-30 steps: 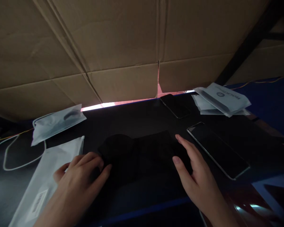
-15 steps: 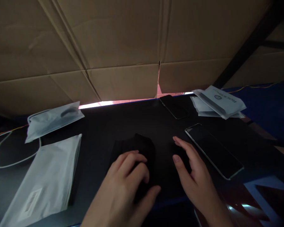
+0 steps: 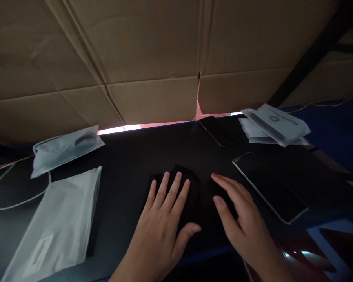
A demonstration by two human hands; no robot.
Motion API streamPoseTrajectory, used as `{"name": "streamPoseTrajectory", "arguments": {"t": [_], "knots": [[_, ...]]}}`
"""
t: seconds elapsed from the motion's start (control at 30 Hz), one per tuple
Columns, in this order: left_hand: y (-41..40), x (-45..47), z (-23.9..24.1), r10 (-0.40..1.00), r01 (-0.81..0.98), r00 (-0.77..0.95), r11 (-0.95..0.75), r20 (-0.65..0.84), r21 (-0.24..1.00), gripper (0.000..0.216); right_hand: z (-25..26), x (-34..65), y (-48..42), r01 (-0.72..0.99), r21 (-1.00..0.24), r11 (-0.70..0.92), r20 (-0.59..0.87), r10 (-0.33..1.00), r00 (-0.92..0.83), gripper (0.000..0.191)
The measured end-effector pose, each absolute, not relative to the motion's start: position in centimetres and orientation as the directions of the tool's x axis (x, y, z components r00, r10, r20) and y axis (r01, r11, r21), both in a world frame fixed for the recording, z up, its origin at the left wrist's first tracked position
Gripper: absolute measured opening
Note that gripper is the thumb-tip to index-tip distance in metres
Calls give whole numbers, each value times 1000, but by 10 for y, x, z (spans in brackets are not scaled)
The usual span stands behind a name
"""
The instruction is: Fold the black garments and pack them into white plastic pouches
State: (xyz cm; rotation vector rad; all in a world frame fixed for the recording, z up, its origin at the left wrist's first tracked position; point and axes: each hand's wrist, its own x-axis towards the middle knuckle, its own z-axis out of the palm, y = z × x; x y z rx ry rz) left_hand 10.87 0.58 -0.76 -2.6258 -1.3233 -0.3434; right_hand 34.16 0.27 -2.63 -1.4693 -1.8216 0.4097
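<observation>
My left hand (image 3: pixel 164 215) lies flat with its fingers spread on a piece of black cloth (image 3: pixel 191 176). The cloth rests on the black tabletop (image 3: pixel 126 156), and its dark edges are hard to make out. My right hand (image 3: pixel 241 215) hovers or rests just right of the cloth, thumb and fingers apart, with nothing visible in it. A smartphone (image 3: pixel 269 186) with a pale edge lies to the right of this hand. Another dark phone (image 3: pixel 218 131) lies farther back, near the table's far edge.
On the left are two frosted zip pouches, a large labelled one (image 3: pixel 59 223) and a smaller one (image 3: pixel 69 150), beside a white cable (image 3: pixel 20 207). White printed packets (image 3: pixel 278 123) lie at the back right. A cardboard wall (image 3: pixel 153 51) stands behind. Something glossy (image 3: pixel 312 254) sits at the lower right.
My left hand has gone from curled fingers to flat and spread on the cloth. The cloth has shifted slightly right. My right hand has barely moved.
</observation>
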Motion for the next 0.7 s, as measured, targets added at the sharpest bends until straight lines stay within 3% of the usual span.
{"name": "streamPoseTrajectory", "arguments": {"t": [0.13, 0.23, 0.4, 0.6, 0.7], "knots": [[4, 104, 5, 736, 780, 594, -625, 325, -10, 79, -21, 336, 0, 739, -360, 569, 391, 812, -434, 59], [2, 90, 5, 772, 829, 523, -560, 362, -3, 71, -19, 333, 0, 732, -263, 629, 318, 772, -550, 59], [-1, 82, -22, 810, 875, 466, -482, 356, -51, 74, -19, 329, 6, 764, -296, 573, 247, 819, -518, 54], [-2, 70, -13, 843, 879, 450, -477, 294, 22, 76, -18, 333, 6, 724, -414, 552, 240, 833, -498, 53], [0, 21, 2, 915, 953, 266, -298, 304, 63, 72, -18, 335, 3, 702, -492, 514, 242, 856, -457, 53]]}}
